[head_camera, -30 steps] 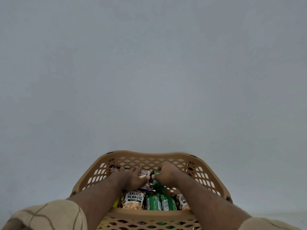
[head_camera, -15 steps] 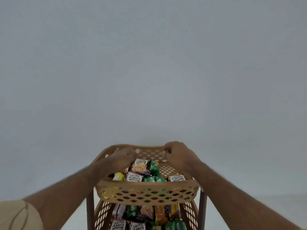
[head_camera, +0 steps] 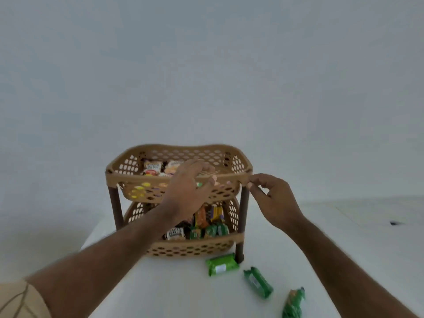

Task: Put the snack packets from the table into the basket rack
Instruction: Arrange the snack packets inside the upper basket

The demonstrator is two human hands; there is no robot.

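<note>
A tan two-tier basket rack on dark brown legs stands on the white table. Snack packets fill both tiers: peanut packets up top, mixed orange, purple and green packets below. Three green packets lie on the table in front: one by the rack's right front leg, one further right, one nearest me. My left hand hovers in front of the top basket's front rim, fingers spread, holding nothing. My right hand is by the rack's right front corner, fingers loosely curled and holding nothing.
A plain grey-white wall fills the background. The table's left edge runs close to the rack. A small dark mark sits far right on a pale surface.
Both hands have come out of the top basket and drawn back toward me. The view has pulled back and tilted down, showing the whole rack and the green packets on the table.
</note>
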